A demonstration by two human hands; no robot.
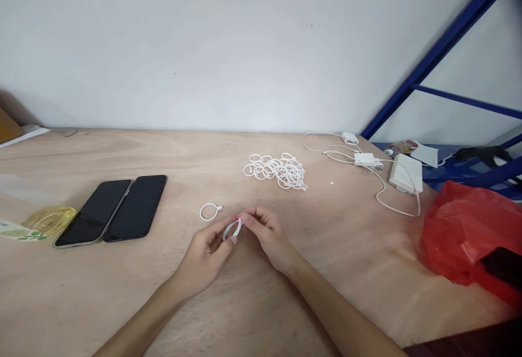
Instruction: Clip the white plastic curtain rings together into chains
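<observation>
Between both hands, just above the wooden table (261, 302), is a white ring (232, 228) that looks like a plastic curtain ring. My left hand (206, 254) is closed on its left and lower side, thumb in front. The fingertips of my right hand (267, 235) pinch its upper right end, hiding the small part there. A single white ring with a small eyelet (209, 212) lies on the table just beyond my left hand. Farther off, a pile of similar white rings (281, 170) lies loosely overlapped.
Two dark phones (134, 207) lie side by side at left, near a clear bag with yellow contents (49, 221). White cables and a power adapter (365, 160) spread at back right, beside a white box (406, 173). A red plastic bag (465, 226) sits at the right edge.
</observation>
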